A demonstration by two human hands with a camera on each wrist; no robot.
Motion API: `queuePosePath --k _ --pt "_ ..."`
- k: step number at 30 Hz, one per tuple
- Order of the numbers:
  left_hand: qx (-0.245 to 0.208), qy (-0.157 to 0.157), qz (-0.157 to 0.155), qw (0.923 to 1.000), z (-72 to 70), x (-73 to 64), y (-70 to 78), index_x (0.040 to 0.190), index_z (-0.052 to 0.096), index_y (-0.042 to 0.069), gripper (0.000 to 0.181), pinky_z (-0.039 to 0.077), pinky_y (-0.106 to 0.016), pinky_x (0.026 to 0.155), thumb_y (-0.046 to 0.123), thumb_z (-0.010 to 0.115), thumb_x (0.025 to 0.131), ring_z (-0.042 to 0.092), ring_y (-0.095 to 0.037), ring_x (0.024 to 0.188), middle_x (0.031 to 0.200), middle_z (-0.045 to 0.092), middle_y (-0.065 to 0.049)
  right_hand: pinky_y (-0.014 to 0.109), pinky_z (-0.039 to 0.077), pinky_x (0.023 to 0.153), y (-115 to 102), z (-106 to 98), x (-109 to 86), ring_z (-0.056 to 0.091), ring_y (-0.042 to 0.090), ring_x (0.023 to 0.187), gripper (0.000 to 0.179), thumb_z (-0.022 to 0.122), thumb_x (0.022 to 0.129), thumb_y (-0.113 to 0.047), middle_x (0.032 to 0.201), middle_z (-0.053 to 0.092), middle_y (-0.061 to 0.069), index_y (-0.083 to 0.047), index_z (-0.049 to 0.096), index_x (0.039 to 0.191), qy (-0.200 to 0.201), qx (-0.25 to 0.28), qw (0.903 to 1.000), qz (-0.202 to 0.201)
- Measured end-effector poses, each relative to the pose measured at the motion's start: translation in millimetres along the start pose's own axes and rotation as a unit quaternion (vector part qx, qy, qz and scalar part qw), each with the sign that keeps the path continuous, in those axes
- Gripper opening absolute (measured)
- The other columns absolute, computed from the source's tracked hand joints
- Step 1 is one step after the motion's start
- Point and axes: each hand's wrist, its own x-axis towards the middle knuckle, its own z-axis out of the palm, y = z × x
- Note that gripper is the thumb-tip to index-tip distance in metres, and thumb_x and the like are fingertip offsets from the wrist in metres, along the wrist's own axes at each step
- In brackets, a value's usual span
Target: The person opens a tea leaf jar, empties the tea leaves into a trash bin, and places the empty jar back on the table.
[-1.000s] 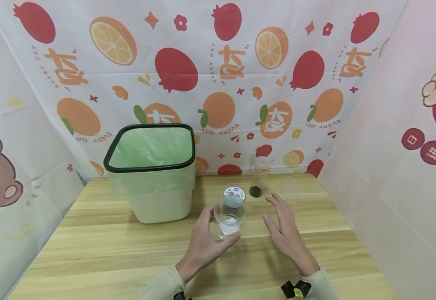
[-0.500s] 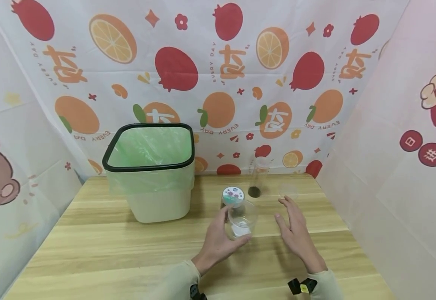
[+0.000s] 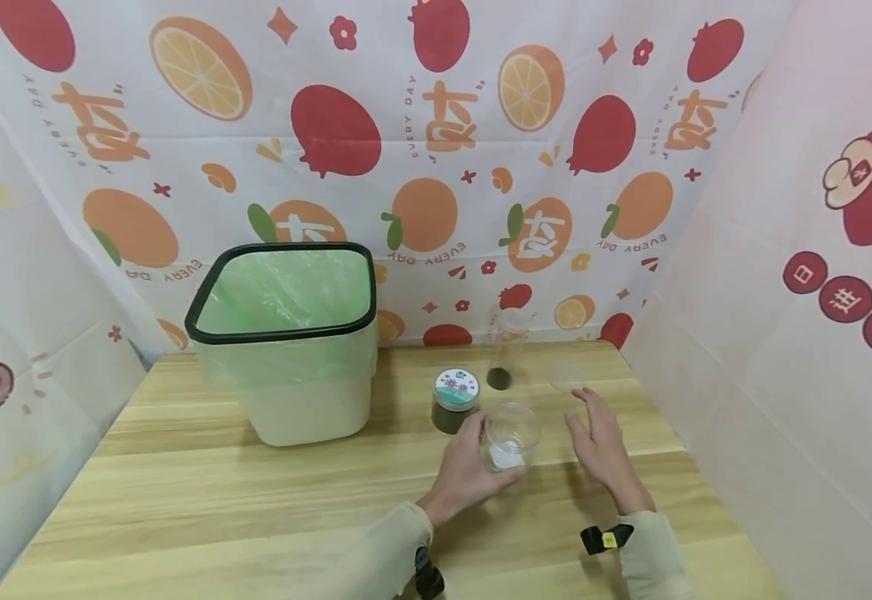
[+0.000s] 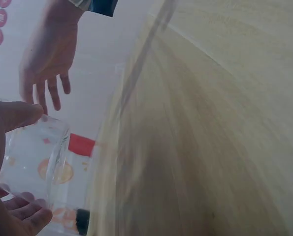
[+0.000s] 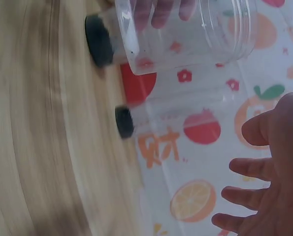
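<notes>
My left hand grips a clear plastic jar round its side, thumb and fingers on opposite walls. The jar is see-through, with a white patch showing low in it; in the left wrist view the jar hangs off the table surface. To the right, my right hand is held with fingers spread and holds nothing. Its fingertips are near a thin clear disc on the table. Behind the left hand stands a jar with a flower-printed lid and dark contents.
A tall clear tube with a dark layer at its bottom stands near the back wall. On the left is a cream bin with a black rim and a green liner. Fruit-printed cloth hangs behind the wooden table.
My left hand has carried the clear jar to the right, uncovering the flower-lidded jar behind it. My right hand has also moved right, staying free. The view has shifted slightly.
</notes>
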Motion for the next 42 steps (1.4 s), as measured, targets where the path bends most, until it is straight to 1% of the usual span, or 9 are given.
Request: queuePosePath --k 6,9,15,21,29,32,35,39,42 --pt "0.002 -0.018 -0.001 0.9998 13.2 13.7 0.7 0.143 0.045 0.007 0.089 0.054 -0.043 0.099 0.036 0.09 0.072 0.06 -0.024 0.119 0.131 0.06 -0.013 0.071 0.023 0.117 15 -8 9.9 0.027 0.051 0.148 0.049 0.041 0.109 -0.025 0.16 0.034 0.028 -0.001 0.037 0.152 -0.018 -0.002 0.9993 0.032" --pt "0.011 -0.025 -0.016 0.9995 18.9 24.3 2.0 0.144 0.045 0.008 0.09 0.053 -0.043 0.101 0.037 0.089 0.072 0.059 -0.024 0.12 0.133 0.06 -0.013 0.069 0.027 0.117 20 -12 18.7 0.029 0.051 0.148 0.049 0.04 0.109 -0.024 0.158 0.035 0.029 0.001 0.036 0.152 -0.023 -0.006 0.9991 0.035" --pt "0.011 -0.041 -0.051 0.9978 33.8 44.6 2.8 0.149 0.041 0.011 0.096 0.05 -0.046 0.105 0.04 0.089 0.071 0.056 -0.025 0.127 0.14 0.056 -0.012 0.07 0.026 0.117 28 -22 35.8 0.029 0.052 0.147 0.052 0.036 0.11 -0.027 0.158 0.034 0.032 0.003 0.034 0.153 -0.033 -0.017 0.9983 0.045" --pt "0.003 -0.049 -0.067 0.9965 50.0 60.1 2.3 0.151 0.039 0.011 0.097 0.05 -0.044 0.106 0.038 0.09 0.072 0.057 -0.025 0.127 0.142 0.056 -0.01 0.068 0.025 0.119 36 -29 47.7 0.027 0.052 0.148 0.055 0.034 0.111 -0.03 0.159 0.03 0.032 0.002 0.031 0.155 -0.055 -0.02 0.9958 0.07" --pt "-0.007 -0.052 -0.057 0.997 71.9 79.7 1.6 0.148 0.043 0.009 0.095 0.051 -0.042 0.105 0.037 0.091 0.071 0.059 -0.025 0.124 0.138 0.059 -0.009 0.068 0.024 0.119 42 -41 58.7 0.025 0.054 0.148 0.054 0.033 0.111 -0.026 0.158 0.029 0.035 0.005 0.03 0.154 -0.057 -0.036 0.9959 0.06" --pt "0.004 -0.054 -0.061 0.9967 79.6 84.6 1.3 0.148 0.043 0.007 0.096 0.051 -0.043 0.105 0.038 0.091 0.071 0.059 -0.026 0.125 0.138 0.06 -0.01 0.068 0.024 0.119 43 -45 60.6 0.026 0.054 0.147 0.053 0.033 0.11 -0.027 0.158 0.031 0.034 0.005 0.032 0.153 -0.058 -0.046 0.9957 0.056" --pt "0.024 -0.065 -0.073 0.995 87.7 88.8 -0.1 0.149 0.042 0.01 0.095 0.051 -0.042 0.104 0.039 0.091 0.072 0.059 -0.025 0.125 0.138 0.06 -0.009 0.069 0.024 0.119 45 -50 62.3 0.026 0.054 0.147 0.053 0.033 0.11 -0.027 0.157 0.033 0.034 0.005 0.033 0.153 -0.054 -0.058 0.9955 0.052" --pt "0.051 -0.074 -0.077 0.9929 97.8 93.1 -5.3 0.149 0.042 0.012 0.095 0.053 -0.041 0.102 0.038 0.091 0.072 0.06 -0.025 0.124 0.135 0.06 -0.008 0.071 0.022 0.118 47 -56 64.0 0.024 0.055 0.147 0.056 0.03 0.111 -0.032 0.158 0.031 0.034 0.004 0.032 0.154 -0.055 -0.066 0.9947 0.056" --pt "0.063 -0.071 -0.076 0.9926 103.9 95.4 -10.3 0.147 0.043 0.012 0.094 0.053 -0.042 0.1 0.036 0.093 0.07 0.06 -0.026 0.121 0.131 0.062 -0.008 0.072 0.02 0.118 48 -60 65.2 0.021 0.055 0.149 0.059 0.028 0.111 -0.036 0.16 0.028 0.033 0.002 0.03 0.155 -0.061 -0.065 0.994 0.063"
